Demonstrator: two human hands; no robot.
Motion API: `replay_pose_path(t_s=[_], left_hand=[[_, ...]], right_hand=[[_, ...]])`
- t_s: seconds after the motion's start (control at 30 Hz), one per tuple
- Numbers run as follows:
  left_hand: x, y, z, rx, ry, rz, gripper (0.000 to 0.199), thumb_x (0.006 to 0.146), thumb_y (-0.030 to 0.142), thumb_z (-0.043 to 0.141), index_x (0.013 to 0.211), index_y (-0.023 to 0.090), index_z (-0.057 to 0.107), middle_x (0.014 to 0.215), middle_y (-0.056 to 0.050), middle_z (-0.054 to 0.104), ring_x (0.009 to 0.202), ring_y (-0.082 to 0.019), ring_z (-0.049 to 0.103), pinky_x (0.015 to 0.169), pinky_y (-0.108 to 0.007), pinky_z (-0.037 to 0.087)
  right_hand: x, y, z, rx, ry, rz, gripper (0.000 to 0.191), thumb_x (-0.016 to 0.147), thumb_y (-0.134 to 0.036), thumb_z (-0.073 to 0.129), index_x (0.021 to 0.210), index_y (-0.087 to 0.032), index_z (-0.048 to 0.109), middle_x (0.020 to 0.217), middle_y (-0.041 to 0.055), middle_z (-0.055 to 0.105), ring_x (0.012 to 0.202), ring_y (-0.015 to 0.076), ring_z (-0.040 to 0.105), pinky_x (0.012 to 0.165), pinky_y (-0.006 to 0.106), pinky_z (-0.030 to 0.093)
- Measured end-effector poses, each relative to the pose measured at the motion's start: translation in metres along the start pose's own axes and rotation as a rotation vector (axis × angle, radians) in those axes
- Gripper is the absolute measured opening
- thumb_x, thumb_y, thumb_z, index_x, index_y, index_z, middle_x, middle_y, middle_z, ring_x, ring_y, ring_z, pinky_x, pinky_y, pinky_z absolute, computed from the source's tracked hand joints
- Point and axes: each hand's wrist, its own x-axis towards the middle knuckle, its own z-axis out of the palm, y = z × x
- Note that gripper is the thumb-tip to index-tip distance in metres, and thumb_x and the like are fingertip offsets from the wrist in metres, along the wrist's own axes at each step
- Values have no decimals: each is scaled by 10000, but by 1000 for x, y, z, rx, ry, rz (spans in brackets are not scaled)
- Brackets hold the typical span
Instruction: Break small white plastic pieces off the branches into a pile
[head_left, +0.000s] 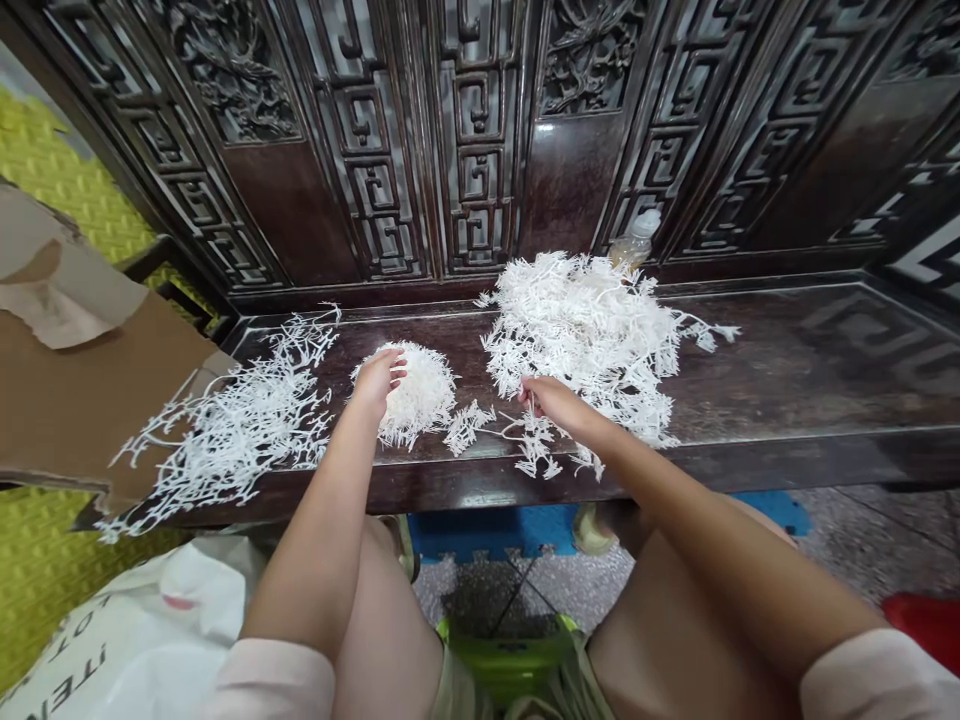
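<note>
My left hand [381, 378] rests at the left side of a small round heap of short white pieces [421, 395], its fingers apart and nothing visible in them. My right hand [551, 400] is closed in a pinch on the stem of a white branched sprig [534, 440], which hangs at the front edge of the bench. Behind that hand lies a large pile of white branched sprigs [581, 320], plastic-looking and tangled. To the left spreads a pile of thin, bare white stems [244, 430]. One small cluster [469, 428] lies between the middle heap and my right hand.
Everything lies on a dark wooden bench [757, 385] with a carved backrest [476, 150]. A clear bottle [636, 238] stands behind the large pile. Brown cardboard [90, 390] is at the left, above a white printed bag [150, 640]. A green stool [514, 660] shows between my legs.
</note>
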Motion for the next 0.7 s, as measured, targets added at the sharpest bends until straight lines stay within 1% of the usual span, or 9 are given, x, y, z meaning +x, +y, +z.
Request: replay_pose_path(t_s=[0.07, 0.17, 0.23, 0.37, 0.47, 0.57, 0.7], left_hand=[[5, -3, -5, 31, 81, 6, 238, 591, 229, 552, 821, 169, 548, 720, 9, 561, 522, -50, 491, 543, -195, 327], [9, -7, -8, 34, 140, 30, 277, 572, 207, 565, 847, 170, 565, 750, -3, 586, 534, -50, 509, 559, -197, 338], [10, -8, -8, 36, 172, 41, 267, 577, 222, 576, 838, 166, 573, 754, -13, 595, 527, -53, 516, 550, -197, 338], [11, -11, -6, 29, 240, 24, 224, 623, 292, 586, 792, 149, 559, 713, -17, 581, 493, -56, 516, 515, -193, 335], [13, -13, -5, -16, 239, 12, 232, 652, 341, 582, 744, 133, 533, 678, -16, 557, 503, -65, 534, 519, -195, 352], [16, -14, -6, -45, 220, 51, 252, 663, 368, 578, 715, 128, 520, 683, -21, 555, 551, -79, 562, 536, -194, 362], [12, -11, -4, 27, 231, 92, 345, 708, 469, 483, 719, 129, 539, 746, -51, 583, 600, -102, 568, 556, -215, 363]], right_hand=[[1, 3, -3, 22, 15, -17, 370, 784, -468, 359, 632, -159, 494, 557, 8, 457, 476, 96, 379, 524, 249, 311], [1, 6, -5, -1, 0, -36, 427, 771, -534, 343, 662, -159, 516, 583, 17, 477, 499, 103, 401, 544, 252, 327], [0, 7, -6, -25, -16, -32, 450, 765, -557, 334, 677, -161, 528, 596, 20, 488, 512, 107, 410, 555, 256, 332], [-1, 5, -5, -45, -19, -25, 445, 775, -540, 328, 657, -161, 527, 586, 20, 487, 506, 105, 402, 555, 258, 328], [0, 6, -4, -57, -26, -28, 442, 776, -538, 332, 664, -161, 534, 602, 26, 504, 510, 106, 411, 557, 260, 326], [2, 7, -3, -52, -25, -20, 434, 778, -530, 337, 662, -159, 530, 604, 25, 505, 496, 102, 407, 552, 263, 321], [1, 4, 0, 18, -53, -20, 382, 783, -471, 370, 620, -155, 509, 559, 13, 479, 474, 93, 391, 536, 255, 310]])
